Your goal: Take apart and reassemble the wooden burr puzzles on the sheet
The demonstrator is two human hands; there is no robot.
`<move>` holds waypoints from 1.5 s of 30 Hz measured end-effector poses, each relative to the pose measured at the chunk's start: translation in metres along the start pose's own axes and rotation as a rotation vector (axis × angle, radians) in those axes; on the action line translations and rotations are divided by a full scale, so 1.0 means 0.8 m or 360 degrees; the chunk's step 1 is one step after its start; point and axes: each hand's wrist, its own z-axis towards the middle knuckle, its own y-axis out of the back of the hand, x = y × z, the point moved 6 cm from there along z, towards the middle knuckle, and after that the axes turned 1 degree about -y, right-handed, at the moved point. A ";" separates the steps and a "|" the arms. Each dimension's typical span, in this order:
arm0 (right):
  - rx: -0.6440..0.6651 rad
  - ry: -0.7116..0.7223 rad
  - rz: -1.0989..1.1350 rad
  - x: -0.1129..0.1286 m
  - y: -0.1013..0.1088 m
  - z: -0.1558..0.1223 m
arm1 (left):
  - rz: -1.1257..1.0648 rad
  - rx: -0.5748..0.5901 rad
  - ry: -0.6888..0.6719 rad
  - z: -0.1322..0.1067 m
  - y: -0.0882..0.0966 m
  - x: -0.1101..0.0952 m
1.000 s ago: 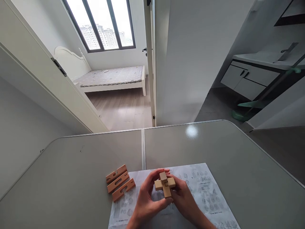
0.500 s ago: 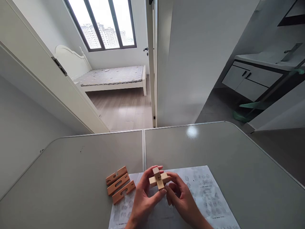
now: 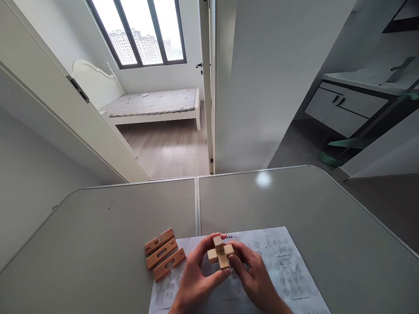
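We catch small dark marks on the wooden bars [image 3: 164,253] at near left and fine print on the paper sheet [image 3: 288,270], none of it legible.

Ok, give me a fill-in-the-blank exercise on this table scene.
The left hand and right hand together hold a wooden puzzle shaped like a ____.
____ loose wooden pieces lie side by side.
They lie to the puzzle's ____.
The printed sheet lies on a ____ table.
Missing words: cross, three, left, grey.
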 end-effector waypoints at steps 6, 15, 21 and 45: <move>0.0019 -0.0001 -0.0095 -0.001 0.000 -0.001 | 0.0047 0.0044 -0.0028 -0.001 0.004 -0.004; 0.0097 -0.0191 -0.0001 -0.011 -0.010 -0.002 | -0.0484 0.0115 -0.0018 0.000 -0.008 0.004; 0.0212 -0.0115 0.0064 0.000 -0.015 0.000 | -0.0367 0.0228 -0.0104 -0.005 -0.020 0.001; 0.0462 -0.0172 0.0275 0.009 -0.020 -0.001 | -0.0320 -0.0001 0.0023 -0.002 -0.001 0.002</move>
